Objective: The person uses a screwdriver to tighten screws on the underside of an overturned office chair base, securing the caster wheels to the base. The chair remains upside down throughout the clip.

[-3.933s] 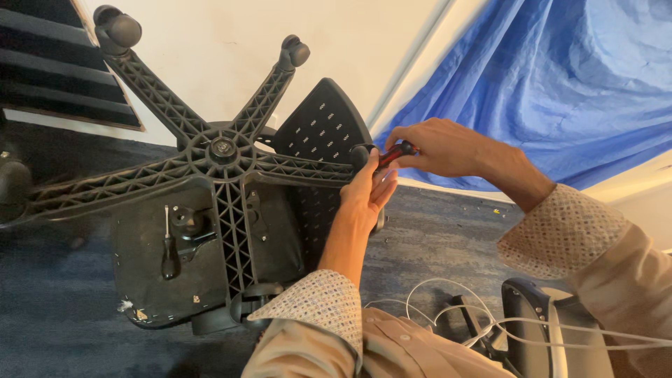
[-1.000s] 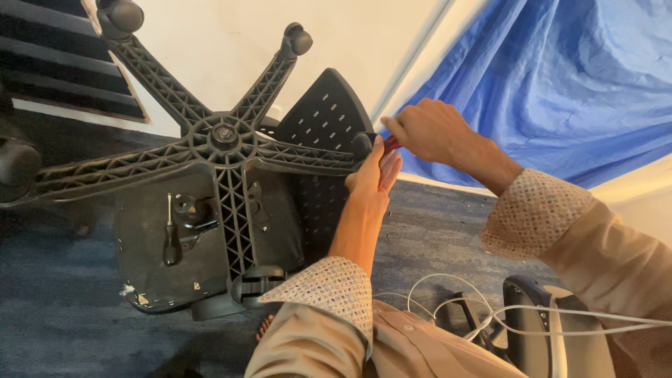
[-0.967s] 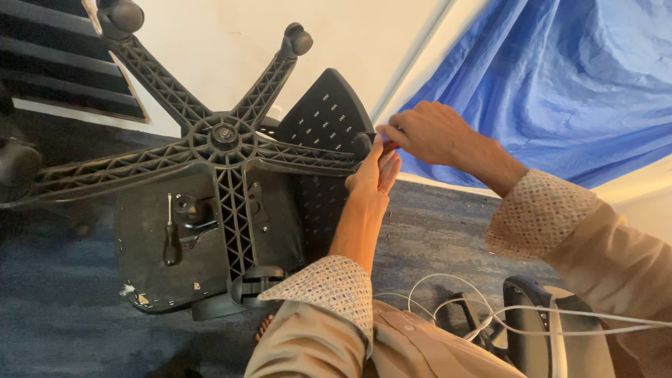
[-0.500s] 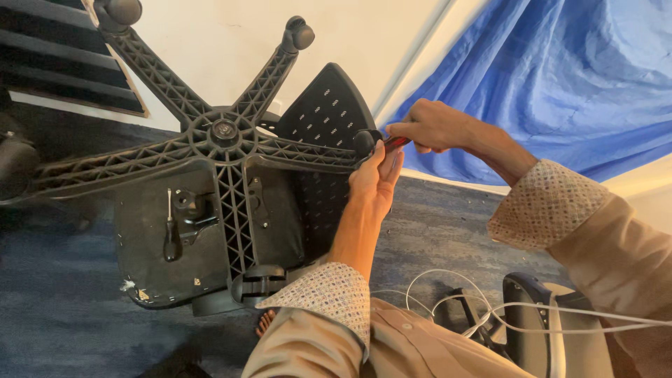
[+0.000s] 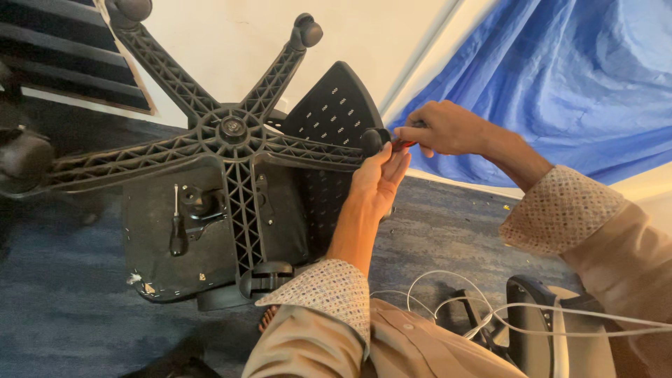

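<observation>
An overturned black office chair lies on the blue carpet, its five-arm star base (image 5: 227, 133) facing me. My left hand (image 5: 378, 178) reaches up with straight fingers and touches the end of the base arm nearest me, beside a small black caster (image 5: 372, 140). My right hand (image 5: 441, 128) is closed on a small red-handled tool (image 5: 400, 145), its tip against that same arm end. The tool's working end is hidden between my hands.
A screwdriver (image 5: 177, 227) rests on the underside of the seat (image 5: 168, 266). Other casters sit at the upper arm ends (image 5: 308, 31). A blue cloth (image 5: 560, 77) hangs at the right. White cables (image 5: 448, 297) and a dark device (image 5: 539, 336) lie at lower right.
My right hand has shifted slightly around the arm end while gripping the red-handled tool. My left hand stays at the same spot. The view has moved a little.
</observation>
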